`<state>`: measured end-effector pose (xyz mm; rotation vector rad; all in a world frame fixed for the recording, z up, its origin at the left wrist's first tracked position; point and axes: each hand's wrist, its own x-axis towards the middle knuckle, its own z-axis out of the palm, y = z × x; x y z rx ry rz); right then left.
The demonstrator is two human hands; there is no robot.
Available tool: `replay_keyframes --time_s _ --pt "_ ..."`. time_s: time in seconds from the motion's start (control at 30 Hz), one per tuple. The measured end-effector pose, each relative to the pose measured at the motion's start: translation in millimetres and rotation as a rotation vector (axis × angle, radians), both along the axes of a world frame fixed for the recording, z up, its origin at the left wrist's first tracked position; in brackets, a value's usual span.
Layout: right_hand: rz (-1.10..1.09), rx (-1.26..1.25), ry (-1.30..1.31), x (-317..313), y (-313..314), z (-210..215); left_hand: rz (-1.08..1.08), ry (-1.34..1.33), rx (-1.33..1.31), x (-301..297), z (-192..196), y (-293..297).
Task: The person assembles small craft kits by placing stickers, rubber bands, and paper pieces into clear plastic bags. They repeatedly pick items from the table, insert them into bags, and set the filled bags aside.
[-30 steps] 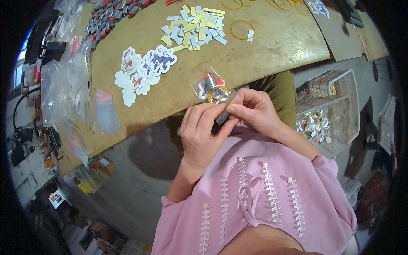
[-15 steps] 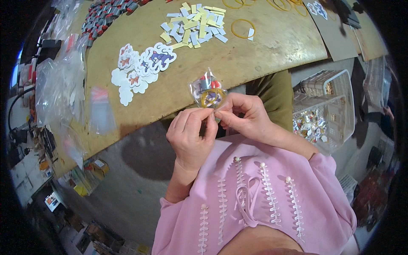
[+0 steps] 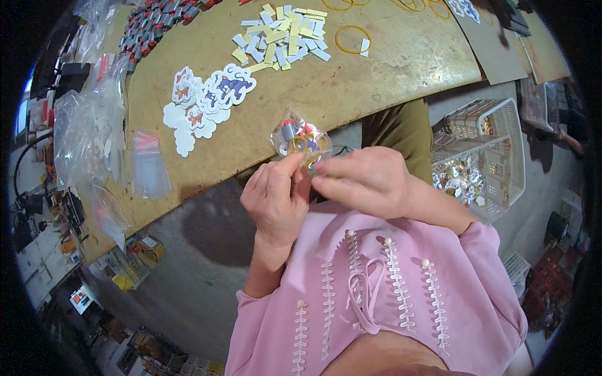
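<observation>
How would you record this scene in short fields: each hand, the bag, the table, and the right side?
Left hand: pinching the clear bag
Right hand: blurred, at the bag's lower end; grip unclear
Bag contents: grey-and-red piece, yellow band
Table: cat cutouts, yellow and pale strips, grey-and-red pile, red-topped flat bags
Right side: white basket with small colourful items

Workshop: worktable (image 3: 351, 94), heaps of parts (image 3: 153, 28)

Clear plastic bag (image 3: 302, 130), one: small, filled, glossy, creased; near end pinched by left hand (image 3: 274, 199), far end pointing toward the bench (image 3: 351, 94). Contents visible through film: grey cylinder (image 3: 289, 130), red-ended; yellow loop (image 3: 296, 146); white-and-purple pieces, partly hidden.
</observation>
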<state>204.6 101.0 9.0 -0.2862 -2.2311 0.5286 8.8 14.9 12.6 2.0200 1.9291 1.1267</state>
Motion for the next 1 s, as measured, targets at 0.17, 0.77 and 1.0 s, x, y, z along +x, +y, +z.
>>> replay_keyframes --time_s 0.17,0.77,1.0 --pt "-0.075 0.099 -0.269 10.5 -0.3 20.1 -0.094 -0.063 -0.027 4.8 15.2 1.1" --pt "-0.141 -0.197 -0.259 43.2 -2.8 19.2 0.191 0.249 -0.190 -31.8 6.8 144.7" --pt "-0.151 -0.197 -0.243 48.3 0.4 4.3 0.117 0.149 -0.226 -37.4 6.2 138.5"
